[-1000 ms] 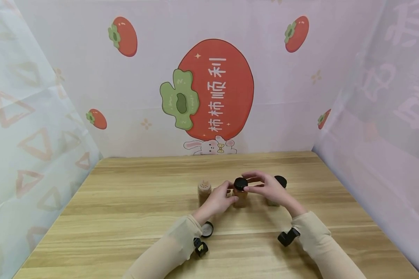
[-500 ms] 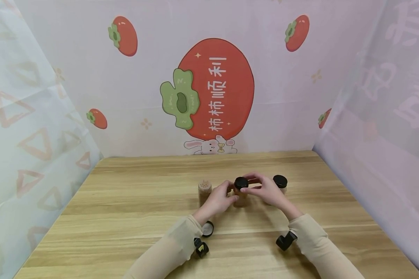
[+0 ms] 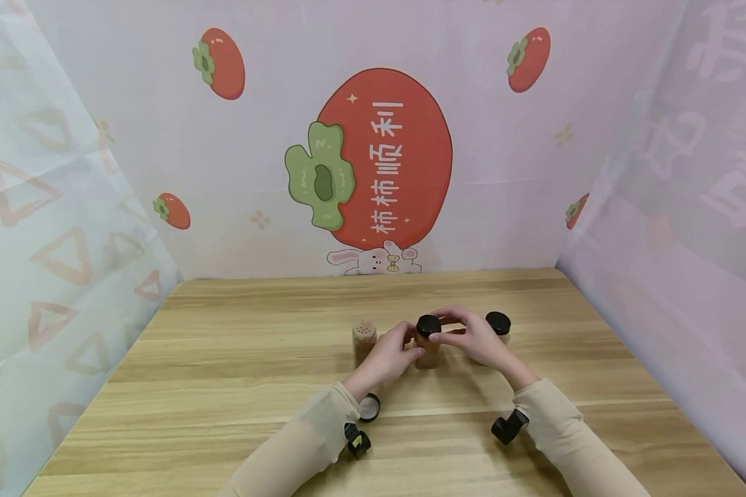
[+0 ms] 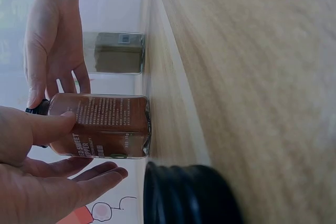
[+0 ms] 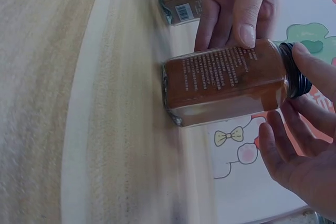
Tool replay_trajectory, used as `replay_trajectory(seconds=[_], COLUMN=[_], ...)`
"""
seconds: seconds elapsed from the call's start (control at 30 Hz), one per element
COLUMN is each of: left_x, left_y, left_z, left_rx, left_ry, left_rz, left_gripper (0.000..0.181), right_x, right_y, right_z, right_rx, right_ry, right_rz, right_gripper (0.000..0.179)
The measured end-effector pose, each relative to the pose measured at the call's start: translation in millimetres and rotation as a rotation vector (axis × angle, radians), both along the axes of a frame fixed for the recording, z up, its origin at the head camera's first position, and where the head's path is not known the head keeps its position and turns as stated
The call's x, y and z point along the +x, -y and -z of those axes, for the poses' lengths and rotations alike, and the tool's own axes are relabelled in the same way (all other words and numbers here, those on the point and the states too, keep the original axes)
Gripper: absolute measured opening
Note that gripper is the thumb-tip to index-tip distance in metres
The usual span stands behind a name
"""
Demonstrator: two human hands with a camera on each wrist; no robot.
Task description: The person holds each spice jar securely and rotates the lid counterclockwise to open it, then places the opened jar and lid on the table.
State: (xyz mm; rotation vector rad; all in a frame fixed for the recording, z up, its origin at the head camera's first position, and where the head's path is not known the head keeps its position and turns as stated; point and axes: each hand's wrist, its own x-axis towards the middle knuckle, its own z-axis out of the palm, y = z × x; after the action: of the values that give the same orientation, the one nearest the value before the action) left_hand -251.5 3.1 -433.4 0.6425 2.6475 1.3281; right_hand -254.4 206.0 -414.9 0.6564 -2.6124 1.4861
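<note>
A square glass spice jar point(image 3: 427, 355) of reddish-brown powder stands upright on the table, with its black cap point(image 3: 428, 325) on. My left hand point(image 3: 388, 353) holds the jar's body from the left, thumb on the near label side point(image 4: 113, 124). From the right, my right hand point(image 3: 475, 338) pinches the cap between thumb and fingers, as the right wrist view shows at the ribbed cap point(image 5: 297, 72). Just left of my left hand is an uncapped spice jar point(image 3: 365, 335) with a perforated shaker top.
A loose black cap point(image 3: 369, 407) lies inside-up near my left wrist. Right of my right hand stands another black-capped jar point(image 3: 499, 323), partly hidden; its contents look olive point(image 4: 118, 53) in the left wrist view. A printed backdrop point(image 3: 255, 172) rises behind the table point(image 3: 224, 386).
My right hand and forearm shifted slightly left, and its thumb moved along the cap's near edge. My left hand and the jar stayed nearly still.
</note>
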Motion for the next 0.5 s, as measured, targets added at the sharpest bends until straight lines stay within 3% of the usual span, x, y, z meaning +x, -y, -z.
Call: replay_trajectory(seconds=[0.23, 0.5], left_x=[-0.9, 0.3], left_y=[0.5, 1.5], left_z=[0.7, -0.8], left_rx=[-0.016, -0.015], left_ry=[-0.001, 0.016], left_rz=[0.013, 0.028], left_gripper=[0.035, 0.037], right_x=[-1.9, -4.6], right_y=[-4, -9], right_z=[-4.5, -10.2], right_rx=[0.073, 0.155], right_ry=[0.021, 0.004], right_rz=[-0.035, -0.135], right_gripper=[0.043, 0.042])
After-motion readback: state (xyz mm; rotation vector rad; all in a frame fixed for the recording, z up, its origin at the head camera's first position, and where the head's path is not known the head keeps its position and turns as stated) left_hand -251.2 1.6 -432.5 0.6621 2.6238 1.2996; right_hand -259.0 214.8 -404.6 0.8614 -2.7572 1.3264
